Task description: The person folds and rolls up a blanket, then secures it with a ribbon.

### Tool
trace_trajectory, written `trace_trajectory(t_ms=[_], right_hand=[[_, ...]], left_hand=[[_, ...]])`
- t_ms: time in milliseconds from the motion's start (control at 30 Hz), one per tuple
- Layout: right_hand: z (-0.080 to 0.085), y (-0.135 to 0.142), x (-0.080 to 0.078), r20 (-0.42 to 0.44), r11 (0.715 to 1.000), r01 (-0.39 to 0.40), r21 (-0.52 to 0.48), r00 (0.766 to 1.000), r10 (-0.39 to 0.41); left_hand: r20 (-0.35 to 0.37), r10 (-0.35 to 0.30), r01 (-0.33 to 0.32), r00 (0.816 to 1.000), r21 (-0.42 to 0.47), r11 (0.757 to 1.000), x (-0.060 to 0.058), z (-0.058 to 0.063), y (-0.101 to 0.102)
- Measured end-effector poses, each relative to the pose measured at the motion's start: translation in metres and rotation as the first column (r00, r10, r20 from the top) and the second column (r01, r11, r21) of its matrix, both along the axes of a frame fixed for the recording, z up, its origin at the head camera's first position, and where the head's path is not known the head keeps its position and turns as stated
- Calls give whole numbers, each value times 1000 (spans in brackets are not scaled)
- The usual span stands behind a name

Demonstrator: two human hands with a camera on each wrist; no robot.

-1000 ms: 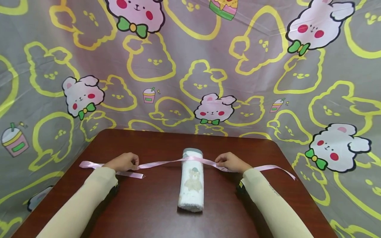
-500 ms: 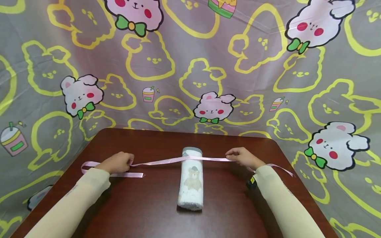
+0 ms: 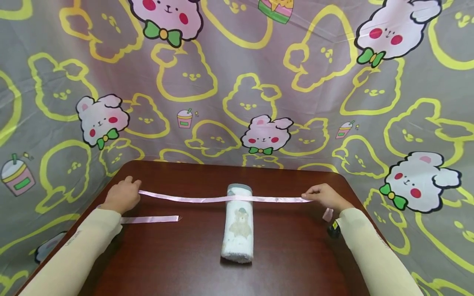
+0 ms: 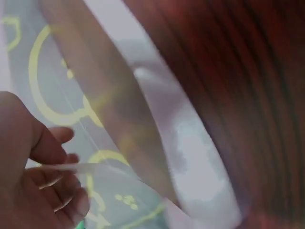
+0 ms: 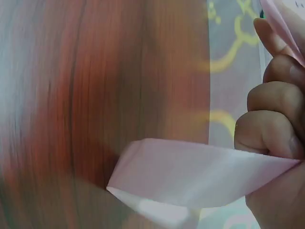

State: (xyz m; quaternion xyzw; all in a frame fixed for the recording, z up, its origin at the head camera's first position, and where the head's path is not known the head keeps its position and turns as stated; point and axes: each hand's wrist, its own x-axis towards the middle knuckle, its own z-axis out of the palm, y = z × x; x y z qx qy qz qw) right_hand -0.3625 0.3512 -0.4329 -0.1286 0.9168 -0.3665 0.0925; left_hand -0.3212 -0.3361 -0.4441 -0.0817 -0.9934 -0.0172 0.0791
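A rolled white towel [image 3: 238,246] with a bear picture lies upright in the head view, on the middle of the table. Across its upper part runs a pink satin ribbon [image 3: 201,200], stretched out to both sides. My left hand [image 3: 121,196] pinches the ribbon left of the towel; in the left wrist view, thumb and fingers [image 4: 50,150] hold a thin edge of it. On the right, my right hand [image 3: 327,197] grips the ribbon's other side. Its curled fingers [image 5: 271,105] show in the right wrist view, with a ribbon tail [image 5: 190,174] hanging below them.
A loose cut end of ribbon [image 3: 152,219] lies on the table beside the left sleeve. The dark wooden table [image 3: 185,263] backs onto a grey patterned curtain [image 3: 207,53] with cartoon rabbits, which also closes off both sides.
Both hands have moved outward, the left one farther left and up, the right one farther right. More ribbon now spans between them; the towel has stayed in place.
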Motion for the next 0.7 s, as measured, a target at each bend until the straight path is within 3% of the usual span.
trace_trajectory(t_ms=[133,167,233,300,400,500,567,600,633,700], right_hand=[[2,28,-3,-97,995,42,85,995,-33],[3,34,-3,-111,994,56,98,993,-45],[5,45,-2,-135,989,94,114,988,-78],[9,53,-1,-155,984,123,128,983,-103],[16,62,1,-180,977,158,142,975,-132],[24,66,6,-175,973,180,141,972,-155],[28,68,9,-159,971,199,132,971,-177],[31,68,10,-142,970,213,119,970,-196],[33,70,12,-131,967,225,118,969,-209],[38,73,14,-112,966,235,107,968,-224]], left_hand=[[11,-85,81,996,193,978,-2,1,-12],[31,-108,96,994,269,958,-2,1,-14],[101,-147,89,984,434,897,-1,1,-16],[173,-192,54,966,591,804,0,4,-19],[235,-282,-4,930,775,632,2,10,-26],[231,-414,-25,880,895,446,2,18,-37],[209,-478,-36,853,937,346,3,23,-46],[202,-488,-40,849,946,321,3,26,-50],[192,-481,-39,855,950,310,4,29,-54],[200,-413,-46,888,934,353,7,35,-62]])
